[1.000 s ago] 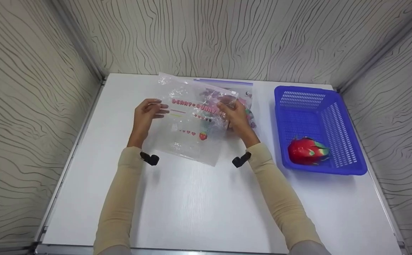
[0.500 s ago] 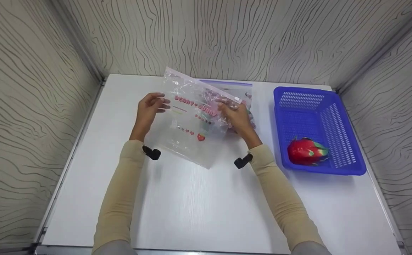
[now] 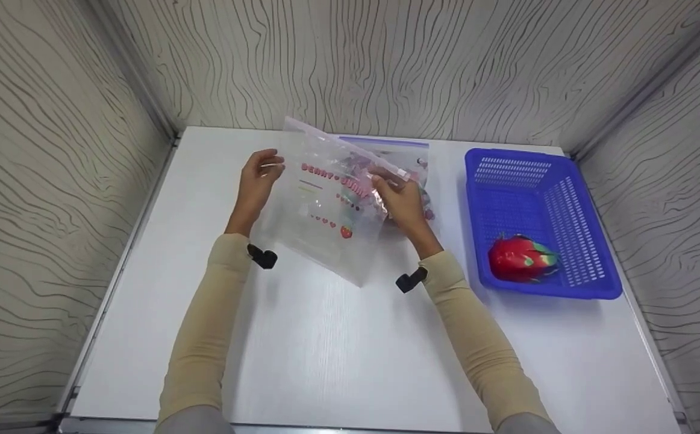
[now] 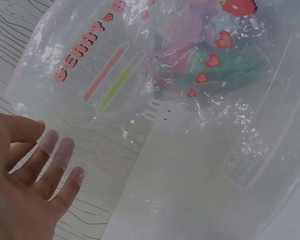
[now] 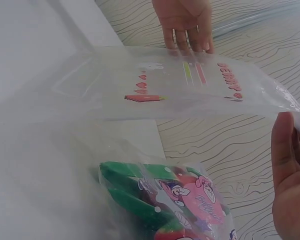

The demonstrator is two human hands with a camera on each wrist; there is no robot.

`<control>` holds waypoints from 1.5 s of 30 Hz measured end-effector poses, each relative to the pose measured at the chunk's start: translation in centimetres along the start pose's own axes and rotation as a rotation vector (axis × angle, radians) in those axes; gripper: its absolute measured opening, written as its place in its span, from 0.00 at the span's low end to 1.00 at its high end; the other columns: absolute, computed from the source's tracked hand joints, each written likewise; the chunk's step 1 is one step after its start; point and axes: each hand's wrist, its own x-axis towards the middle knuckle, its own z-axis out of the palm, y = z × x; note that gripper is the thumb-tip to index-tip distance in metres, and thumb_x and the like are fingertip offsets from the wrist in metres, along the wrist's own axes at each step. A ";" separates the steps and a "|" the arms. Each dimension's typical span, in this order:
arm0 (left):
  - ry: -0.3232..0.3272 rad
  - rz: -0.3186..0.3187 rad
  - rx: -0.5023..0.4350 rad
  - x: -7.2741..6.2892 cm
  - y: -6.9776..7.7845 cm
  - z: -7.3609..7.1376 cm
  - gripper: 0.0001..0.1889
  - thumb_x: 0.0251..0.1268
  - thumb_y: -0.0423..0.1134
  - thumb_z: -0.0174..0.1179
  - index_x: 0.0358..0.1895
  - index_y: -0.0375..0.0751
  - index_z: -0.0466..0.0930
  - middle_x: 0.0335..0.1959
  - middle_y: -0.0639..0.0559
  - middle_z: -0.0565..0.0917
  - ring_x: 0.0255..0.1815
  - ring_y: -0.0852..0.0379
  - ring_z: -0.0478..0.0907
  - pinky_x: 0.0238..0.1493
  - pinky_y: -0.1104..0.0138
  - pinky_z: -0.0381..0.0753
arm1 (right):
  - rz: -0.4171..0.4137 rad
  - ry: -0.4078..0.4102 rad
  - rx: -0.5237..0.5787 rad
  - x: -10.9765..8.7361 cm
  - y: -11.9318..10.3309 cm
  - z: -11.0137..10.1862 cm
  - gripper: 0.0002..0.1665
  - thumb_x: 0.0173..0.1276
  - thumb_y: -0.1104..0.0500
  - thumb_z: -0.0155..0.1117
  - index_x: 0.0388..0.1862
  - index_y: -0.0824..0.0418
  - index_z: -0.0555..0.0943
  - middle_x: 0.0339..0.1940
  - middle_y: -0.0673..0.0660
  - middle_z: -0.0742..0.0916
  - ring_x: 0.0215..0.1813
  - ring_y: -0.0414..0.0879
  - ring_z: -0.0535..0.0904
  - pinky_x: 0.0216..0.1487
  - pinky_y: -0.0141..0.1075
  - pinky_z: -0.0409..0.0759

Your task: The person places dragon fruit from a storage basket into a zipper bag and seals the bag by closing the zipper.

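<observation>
A translucent zip bag (image 3: 320, 223) with pink lettering, small hearts and a strawberry print is held up at a slant above the table. My right hand (image 3: 403, 202) pinches its right upper corner, just by the pink zip strip. My left hand (image 3: 256, 187) is at the bag's left edge with loosely spread fingers. In the left wrist view its fingertips (image 4: 65, 145) lie behind the clear film, and the thumb stays apart from them. Behind the held bag lies a second zip bag (image 5: 175, 200) with a purple strip and pink cartoon print, filled with green and red things.
At the right of the white table (image 3: 302, 361) stands a blue plastic basket (image 3: 475, 235). A red dragon fruit (image 3: 518, 259) with green tips lies in it. Wood-patterned panels (image 3: 350, 66) border the back and both sides.
My left hand has moved up and slightly right, and the bag's left upper corner has swung up and right, tilting the bag more. The right hand keeps its pinch. The basket stays put.
</observation>
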 end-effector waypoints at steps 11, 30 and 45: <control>0.002 0.024 0.041 -0.5 1.6 2.2 0.18 0.81 0.34 0.56 0.68 0.35 0.75 0.66 0.40 0.79 0.68 0.47 0.77 0.69 0.59 0.81 | 0.011 0.070 0.035 -0.2 0.0 0.5 0.20 0.79 0.54 0.68 0.63 0.63 0.86 0.63 0.61 0.89 0.67 0.55 0.86 0.59 0.34 0.88; -0.133 0.022 -0.125 -1.2 6.3 8.7 0.11 0.85 0.36 0.53 0.58 0.32 0.78 0.49 0.43 0.82 0.49 0.51 0.85 0.51 0.61 0.91 | -0.031 0.125 0.010 -1.3 0.1 2.9 0.19 0.81 0.56 0.65 0.61 0.67 0.83 0.43 0.57 0.91 0.31 0.35 0.77 0.28 0.26 0.74; -0.157 -0.048 -0.171 -1.2 7.9 10.5 0.16 0.85 0.43 0.54 0.57 0.32 0.75 0.47 0.40 0.84 0.41 0.54 0.87 0.48 0.64 0.92 | -0.312 0.024 -0.130 -2.2 0.1 3.9 0.22 0.83 0.63 0.60 0.71 0.68 0.74 0.64 0.65 0.82 0.59 0.52 0.81 0.66 0.39 0.85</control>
